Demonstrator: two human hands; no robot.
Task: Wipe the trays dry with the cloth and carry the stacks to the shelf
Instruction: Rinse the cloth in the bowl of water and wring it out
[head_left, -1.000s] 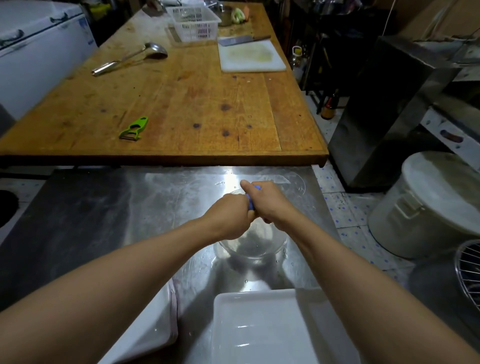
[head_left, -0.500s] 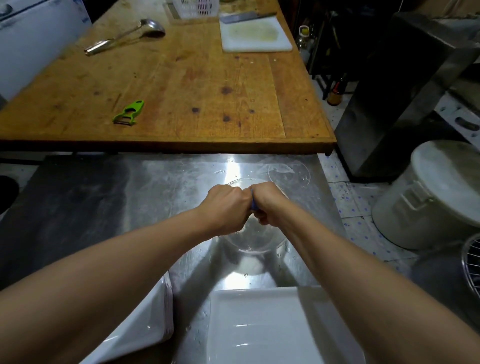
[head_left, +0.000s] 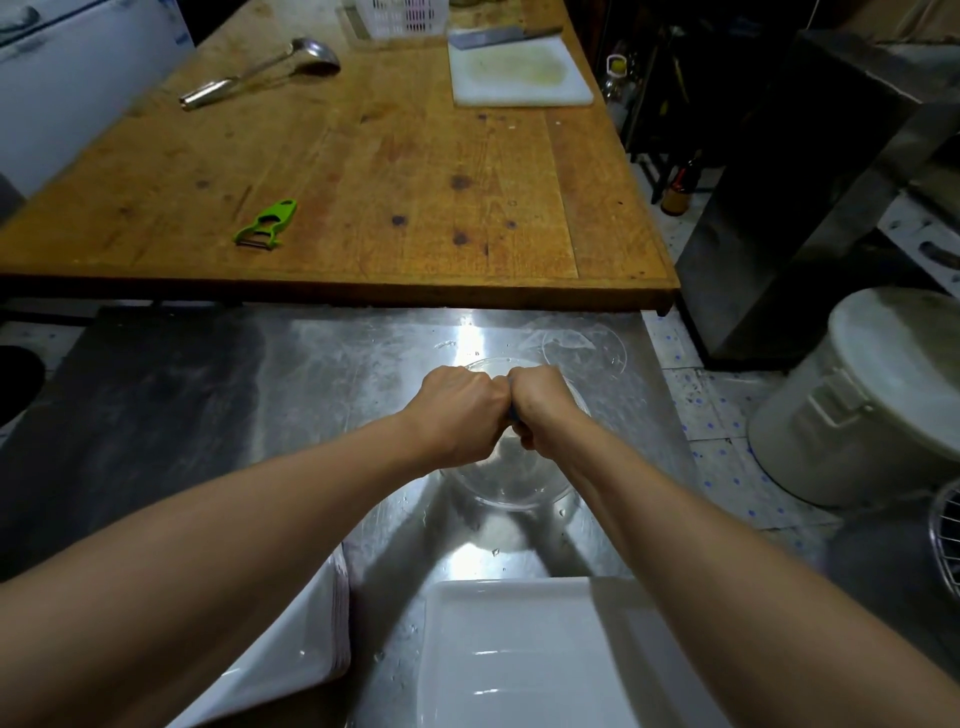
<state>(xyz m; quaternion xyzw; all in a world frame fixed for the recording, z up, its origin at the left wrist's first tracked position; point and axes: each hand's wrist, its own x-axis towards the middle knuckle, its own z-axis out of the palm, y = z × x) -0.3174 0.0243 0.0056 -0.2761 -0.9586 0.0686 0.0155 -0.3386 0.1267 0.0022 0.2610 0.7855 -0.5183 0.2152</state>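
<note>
Head view, read left to right. At far left I see a white appliance beside the wooden surface. On the wood lie a ladle at the back, a green peeler nearer the front edge, a white basket at the top edge, and a white cutting board with a knife at its far side.

Nearer me is the steel surface, wet and reflective. At lower left a stack of trays sits partly under my left forearm. My left hand is fisted and pressed against my right hand, also fisted; both are clamped on a small blue cloth, of which only a sliver shows between the knuckles. The hands are held over a clear bowl that stands on the steel. A clear round lid lies just beyond the bowl. At the bottom, right of the stack, one white tray lies on the steel, with drops of water on its floor; my right forearm crosses its right corner.

On the floor to the right stand a steel cabinet, bottles beside it, a white lidded bucket, and at the far edge a wire rack.
</note>
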